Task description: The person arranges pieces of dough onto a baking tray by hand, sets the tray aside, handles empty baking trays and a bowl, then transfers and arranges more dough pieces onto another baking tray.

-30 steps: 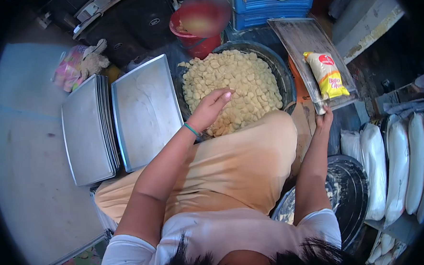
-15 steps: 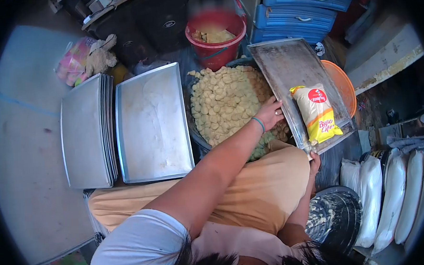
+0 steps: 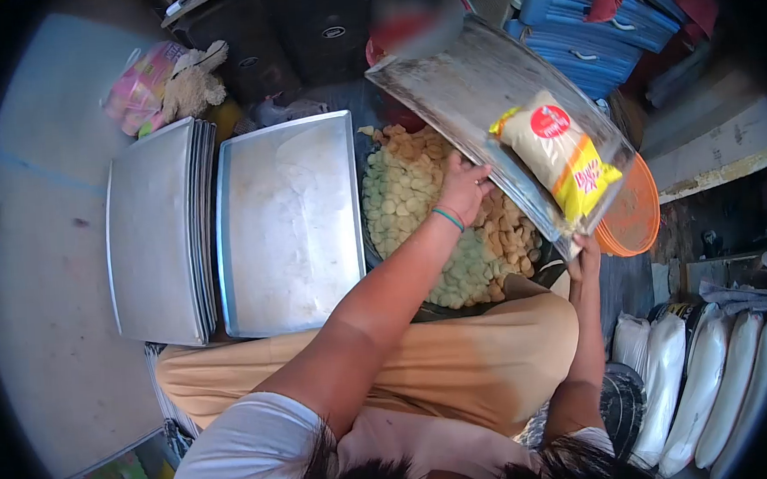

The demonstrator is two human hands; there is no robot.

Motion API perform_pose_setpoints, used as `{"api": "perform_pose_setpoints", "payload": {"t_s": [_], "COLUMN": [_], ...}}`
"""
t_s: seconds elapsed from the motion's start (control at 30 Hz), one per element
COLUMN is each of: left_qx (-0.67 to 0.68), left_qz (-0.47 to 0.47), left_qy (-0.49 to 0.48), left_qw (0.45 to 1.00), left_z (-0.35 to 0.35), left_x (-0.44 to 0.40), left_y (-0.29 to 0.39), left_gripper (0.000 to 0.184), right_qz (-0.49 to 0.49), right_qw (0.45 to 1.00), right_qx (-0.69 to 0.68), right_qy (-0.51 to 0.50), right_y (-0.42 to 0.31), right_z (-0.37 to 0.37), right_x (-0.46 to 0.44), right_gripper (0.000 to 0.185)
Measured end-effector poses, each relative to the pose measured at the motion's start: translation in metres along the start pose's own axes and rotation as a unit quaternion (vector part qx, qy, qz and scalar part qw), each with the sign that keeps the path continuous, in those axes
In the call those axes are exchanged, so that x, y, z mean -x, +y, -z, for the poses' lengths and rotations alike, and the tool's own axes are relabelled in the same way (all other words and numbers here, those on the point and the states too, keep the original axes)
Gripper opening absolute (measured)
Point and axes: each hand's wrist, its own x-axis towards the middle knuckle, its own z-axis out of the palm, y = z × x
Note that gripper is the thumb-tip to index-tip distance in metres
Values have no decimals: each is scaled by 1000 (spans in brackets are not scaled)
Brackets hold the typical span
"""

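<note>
My left hand point(image 3: 467, 187) is closed on the long left edge of a worn, dark metal baking tray point(image 3: 444, 76). At the near corner of that tray, my right hand point(image 3: 584, 257) has its fingers wrapped round the edge. The tray hangs tilted above a wide dark tub, which is full of pale dough balls point(image 3: 412, 199). On top of the tray lies a yellow and clear bag of bread crumbs point(image 3: 561, 148). More than one metal edge shows below my left hand, so I cannot tell how many trays are held.
To the left stand a bare silver tray point(image 3: 292, 227) and a stack of trays point(image 3: 153, 234). An orange tub point(image 3: 634, 213) is at the right, behind the held tray. White plastic packs point(image 3: 686, 388) line the lower right. Blue drawers point(image 3: 593, 25) rise at the back.
Both hands have lifted the tray and swung it left and away, with the bread crumbs bag on it. It now covers most of the red bucket, and more of the orange tub shows.
</note>
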Motion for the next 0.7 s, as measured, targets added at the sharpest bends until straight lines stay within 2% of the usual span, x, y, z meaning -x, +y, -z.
{"api": "perform_pose_setpoints", "payload": {"t_s": [0.1, 0.13, 0.23, 0.3, 0.4, 0.5, 0.57, 0.63, 0.67, 0.7], "left_qx": [12, 24, 34, 33, 50, -19, -50, -86, -71, -56], "left_qz": [-50, -61, -86, -86, -46, -10, 42, 91, 117, 144], "left_qy": [64, 38, 94, 122, 164, 105, 115, 130, 117, 105], "left_qw": [997, 997, 991, 988, 984, 994, 991, 984, 984, 982], "left_z": [9, 25, 45, 58, 67, 80, 76, 63, 67, 77], "left_x": [-17, -30, -54, -72, -108, -140, -156, -159, -168, -179], "left_y": [22, 24, 39, 45, 46, 54, 63, 71, 73, 72], "left_gripper": [46, 47, 46, 44, 43, 40, 34, 30, 29, 28], "right_qz": [-63, -83, -149, -202, -177, -148, -135, -94, 0, -29], "right_qw": [997, 995, 980, 971, 981, 986, 988, 989, 950, 952], "right_qx": [33, 31, 4, 6, 39, 70, 51, 17, -88, -96], "right_qy": [-32, -55, -132, -130, -69, 8, -51, 113, 299, 289], "right_y": [-5, -1, 13, 19, 25, 20, 19, 18, 26, 29], "right_z": [-18, -17, -34, -42, -37, -37, -25, -12, 13, 3], "right_x": [-56, -77, -136, -167, -204, -237, -270, -298, -326, -318], "right_gripper": [72, 70, 65, 60, 54, 45, 41, 35, 40, 44]}}
